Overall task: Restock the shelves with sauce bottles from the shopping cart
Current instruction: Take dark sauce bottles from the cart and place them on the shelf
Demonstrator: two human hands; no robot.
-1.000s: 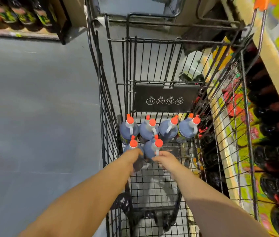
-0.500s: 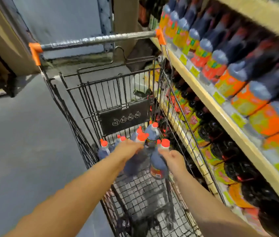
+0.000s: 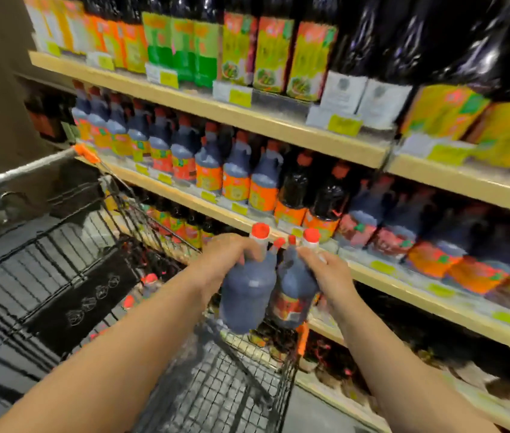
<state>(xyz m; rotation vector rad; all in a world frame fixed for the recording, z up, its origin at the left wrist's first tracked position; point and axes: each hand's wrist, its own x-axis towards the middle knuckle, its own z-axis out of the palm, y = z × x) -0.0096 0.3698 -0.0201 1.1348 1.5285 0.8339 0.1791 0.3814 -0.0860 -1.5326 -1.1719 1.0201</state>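
Holding up two dark, red-capped sauce bottles, one per hand, above the shopping cart (image 3: 44, 242). Left hand (image 3: 228, 257) gripping the left sauce bottle (image 3: 247, 295) with fingers curled round its neck and shoulder. Right hand (image 3: 325, 270) gripping the right sauce bottle (image 3: 294, 292) the same way, fingers wrapped over the shoulder just below the cap. Bottles touching or nearly touching each other, tilted slightly, caps now level with the wooden lip of the middle shelf (image 3: 403, 282).

Having risen since a second ago: then still standing on the cart floor with the hands closing on them, half a second ago just lifting off, now out over the cart's corner and facing the shelving. Picking up therefore looking finished for this pair, with carrying under way and placing not yet begun.

Matching shelved bottles (image 3: 235, 176) standing in that row, probably marking the destination. Remaining cart bottles (image 3: 150, 278) showing only as red caps, so more trips likely.
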